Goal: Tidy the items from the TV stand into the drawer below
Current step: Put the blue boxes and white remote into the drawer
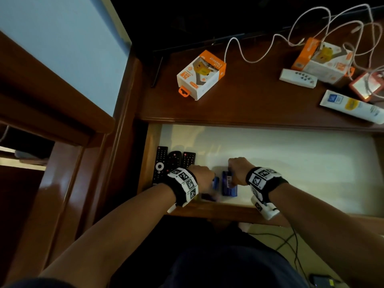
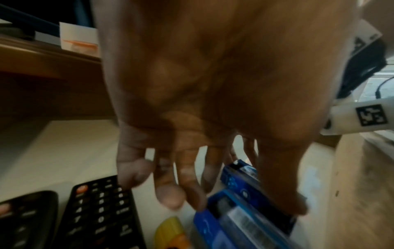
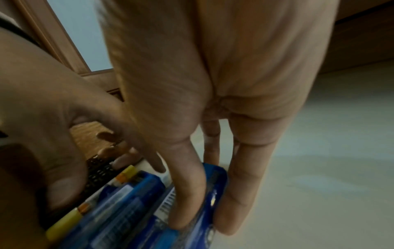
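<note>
The drawer [image 1: 291, 163] below the TV stand is pulled out. Two blue packs lie side by side near its front edge. My left hand [image 1: 204, 177] [image 2: 245, 205] reaches down over the left blue pack [image 2: 232, 225] [image 3: 127, 202], thumb on one side and fingers at the other. That pack has yellow-tipped items along it. My right hand [image 1: 236, 169] [image 3: 206, 224] pinches the right blue pack [image 1: 228, 185] [image 3: 204, 188], with the thumb on top by its barcode and the fingers against its outer side. Both packs rest on the drawer's white bottom.
Three black remotes [image 1: 160, 163] [image 2: 100, 210] lie at the drawer's left end. On the stand top are an orange-white charger box [image 1: 200, 74], a second such box [image 1: 320, 61], a white remote [image 1: 298, 78], a white tube [image 1: 353, 107] and a tangled white cable [image 1: 311, 23].
</note>
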`<state>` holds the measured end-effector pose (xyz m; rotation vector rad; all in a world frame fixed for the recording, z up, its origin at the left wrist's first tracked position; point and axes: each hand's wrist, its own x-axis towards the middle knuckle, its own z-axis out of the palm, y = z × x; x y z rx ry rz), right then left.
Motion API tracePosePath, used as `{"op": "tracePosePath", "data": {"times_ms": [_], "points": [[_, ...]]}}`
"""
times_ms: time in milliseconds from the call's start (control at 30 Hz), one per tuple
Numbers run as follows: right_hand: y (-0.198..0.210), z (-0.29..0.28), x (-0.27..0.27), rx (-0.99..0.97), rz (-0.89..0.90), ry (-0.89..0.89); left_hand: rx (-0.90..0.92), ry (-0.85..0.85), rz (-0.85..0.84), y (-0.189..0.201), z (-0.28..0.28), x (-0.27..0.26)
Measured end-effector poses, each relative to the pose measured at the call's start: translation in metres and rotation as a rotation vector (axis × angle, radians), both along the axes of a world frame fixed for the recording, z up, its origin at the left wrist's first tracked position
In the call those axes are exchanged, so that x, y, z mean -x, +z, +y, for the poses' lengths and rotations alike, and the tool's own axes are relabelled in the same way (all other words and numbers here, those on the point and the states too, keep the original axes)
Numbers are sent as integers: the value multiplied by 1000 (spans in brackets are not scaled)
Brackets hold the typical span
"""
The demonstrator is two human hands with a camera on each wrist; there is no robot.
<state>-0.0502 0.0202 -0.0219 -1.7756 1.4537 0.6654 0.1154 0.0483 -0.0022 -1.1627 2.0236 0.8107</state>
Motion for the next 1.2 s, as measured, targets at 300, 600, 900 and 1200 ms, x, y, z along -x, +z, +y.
{"op": "tracePosePath", "data": {"times_ms": [300, 600, 900, 1200], "points": [[4, 6, -18, -73, 7, 55, 148, -132, -10, 9, -11, 7], [-3, 12, -44, -73, -10, 42, 90, 7, 4, 12, -16, -9], [41, -16, 32, 372, -287, -369, 354, 316, 312, 61, -53, 20], [124, -106, 206, 753, -53, -508, 782, 237, 547, 90, -161, 158]]}}
